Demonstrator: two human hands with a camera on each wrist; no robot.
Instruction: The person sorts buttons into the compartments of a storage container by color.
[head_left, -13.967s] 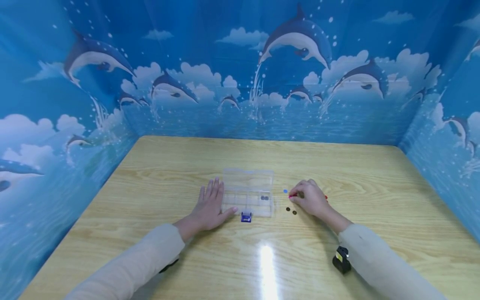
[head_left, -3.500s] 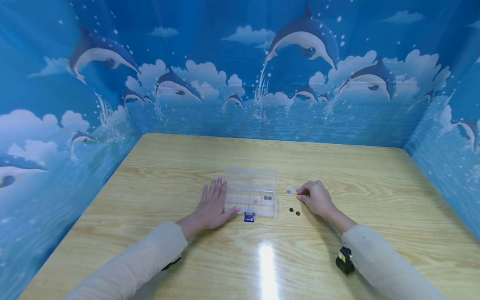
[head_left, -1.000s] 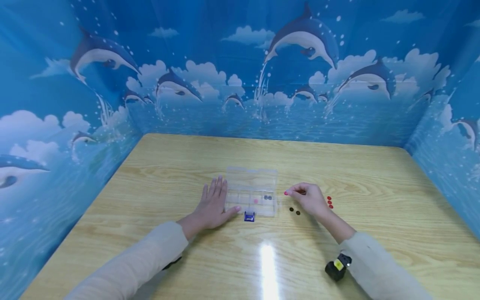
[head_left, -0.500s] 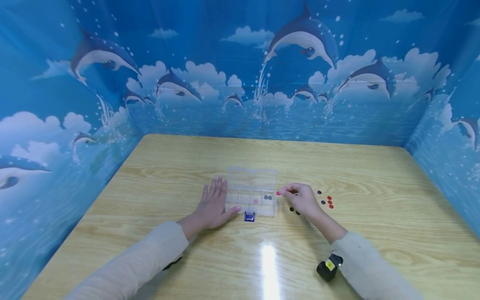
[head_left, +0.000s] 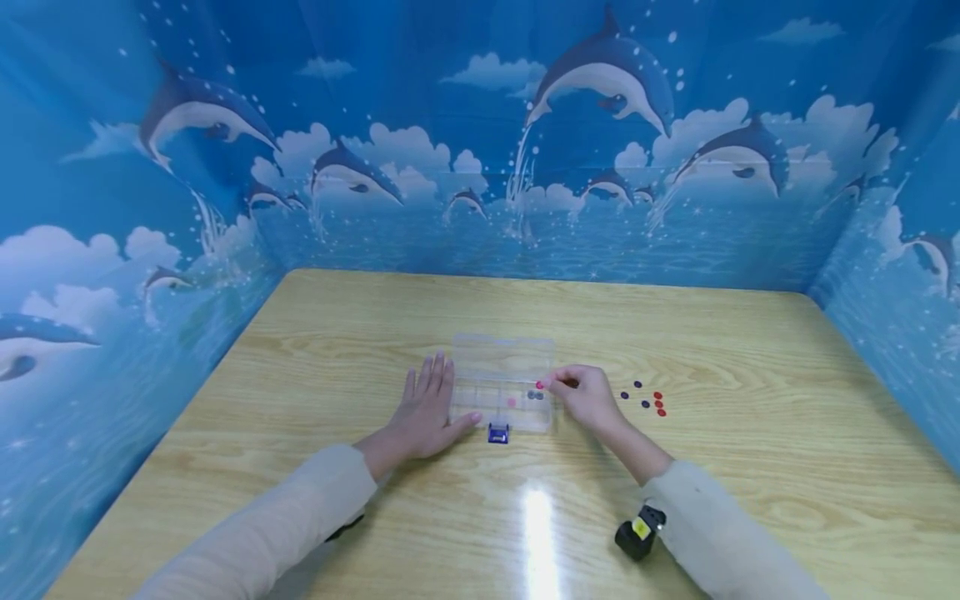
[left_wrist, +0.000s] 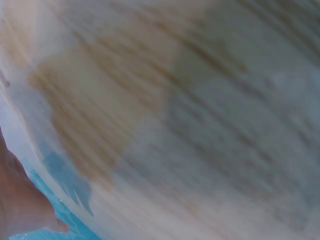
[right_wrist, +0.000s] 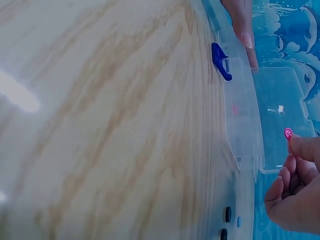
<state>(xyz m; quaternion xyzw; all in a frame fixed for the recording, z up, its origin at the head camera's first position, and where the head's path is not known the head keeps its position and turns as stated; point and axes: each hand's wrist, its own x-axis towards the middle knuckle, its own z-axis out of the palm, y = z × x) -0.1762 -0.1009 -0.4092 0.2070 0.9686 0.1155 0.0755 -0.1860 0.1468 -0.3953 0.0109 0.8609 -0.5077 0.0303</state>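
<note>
My right hand [head_left: 588,398] pinches a pink button [right_wrist: 288,133] between thumb and fingertip, over the right end of a clear plastic compartment box [head_left: 480,423]. The box's lid [head_left: 502,357] stands open at the back, and a dark blue latch [head_left: 498,433] hangs at its front. Two grey buttons [head_left: 536,396] lie in the right back compartment; a pink button [head_left: 512,402] lies in the compartment to their left. My left hand [head_left: 426,417] rests with straight fingers along the box's left side, thumb at the front edge.
Right of my right hand lie three dark blue buttons [head_left: 637,384] and three red buttons [head_left: 659,405] on the wooden table [head_left: 720,350]. The right wrist view shows two black buttons [right_wrist: 228,214] and a light blue button [right_wrist: 239,221] near the box. A dolphin-print curtain [head_left: 465,233] surrounds the table.
My right hand has carried the pink button left from the table to over the box, uncovering the dark blue buttons. Earlier, another pink button came into the box. My left hand has stayed put.
</note>
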